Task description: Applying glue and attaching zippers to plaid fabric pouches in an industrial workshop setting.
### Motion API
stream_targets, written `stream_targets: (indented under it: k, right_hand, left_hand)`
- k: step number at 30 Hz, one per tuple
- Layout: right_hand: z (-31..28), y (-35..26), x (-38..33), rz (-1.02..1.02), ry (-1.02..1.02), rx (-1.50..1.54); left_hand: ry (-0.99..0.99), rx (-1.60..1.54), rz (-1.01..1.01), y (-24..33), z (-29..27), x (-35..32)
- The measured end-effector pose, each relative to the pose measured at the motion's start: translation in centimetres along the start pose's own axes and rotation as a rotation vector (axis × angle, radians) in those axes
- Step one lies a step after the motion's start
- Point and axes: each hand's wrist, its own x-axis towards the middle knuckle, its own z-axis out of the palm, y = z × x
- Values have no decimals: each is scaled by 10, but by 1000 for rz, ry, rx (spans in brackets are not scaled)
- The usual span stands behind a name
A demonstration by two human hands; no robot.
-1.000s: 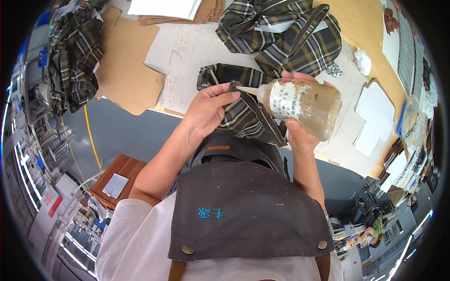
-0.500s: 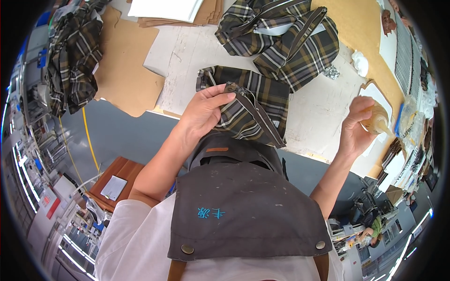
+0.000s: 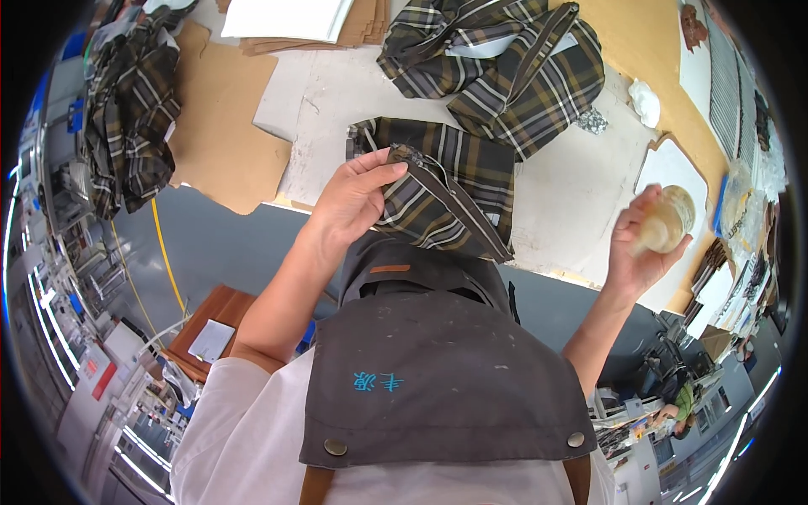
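Note:
A dark plaid fabric piece [image 3: 454, 160] with a zipper [image 3: 454, 202] along its slanted edge lies at the table's front edge. My left hand [image 3: 355, 195] pinches its upper corner, thumb on top, at the zipper tape's end. Out to the right, my right hand [image 3: 635, 248] is wrapped round a translucent squeeze bottle [image 3: 669, 220] with yellowish contents. The bottle is tilted in the air above the table's right part, its narrow end toward the lower left and blurred by motion.
More plaid pieces with zippers [image 3: 513, 71] are heaped at the back. Brown card [image 3: 223, 126] lies left, near hanging plaid fabric [image 3: 130, 118]. A white paper stack [image 3: 286, 18], a crumpled white wad [image 3: 645, 103] and a white sheet [image 3: 671, 172] are also on the table.
The bottle has turned in my right hand, its narrow end swinging from the lower right to the lower left. My left hand keeps its pinch on the fabric and has shifted slightly left.

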Motion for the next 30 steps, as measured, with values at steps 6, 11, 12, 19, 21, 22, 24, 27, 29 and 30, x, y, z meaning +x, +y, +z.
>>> stream_targets:
  k: [6, 11, 12, 19, 21, 22, 24, 27, 29, 30]
  right_hand:
    - [47, 98, 6, -110, -39, -521]
    - [65, 145, 20, -46, -229, -779]
    - [66, 147, 21, -39, -234, -780]
    - [54, 152, 24, -88, -243, -937]
    - [48, 153, 23, -139, -254, -836]
    - [47, 154, 23, -133, -256, -839]
    - [44, 155, 22, -158, -264, -879]
    - [38, 158, 20, -144, -271, -928]
    - [35, 159, 20, -140, -289, -944]
    - [35, 160, 20, -140, -306, -960]
  left_hand:
    - [3, -15, 6, -4, 4, 3]
    - [19, -11, 72, -8, -1, 4]
    - [56, 12, 74, -9, -1, 4]
    - [15, -39, 58, -7, -2, -1]
    - [11, -49, 37, -7, -4, -1]
    - [6, -53, 14, -7, -4, 0]
    - [-2, -60, 7, -7, -5, 0]
    - [-4, -68, 2, -6, -5, 0]
    - [4, -72, 5, -6, -4, 0]
    - [3, -78, 8, -6, -4, -1]
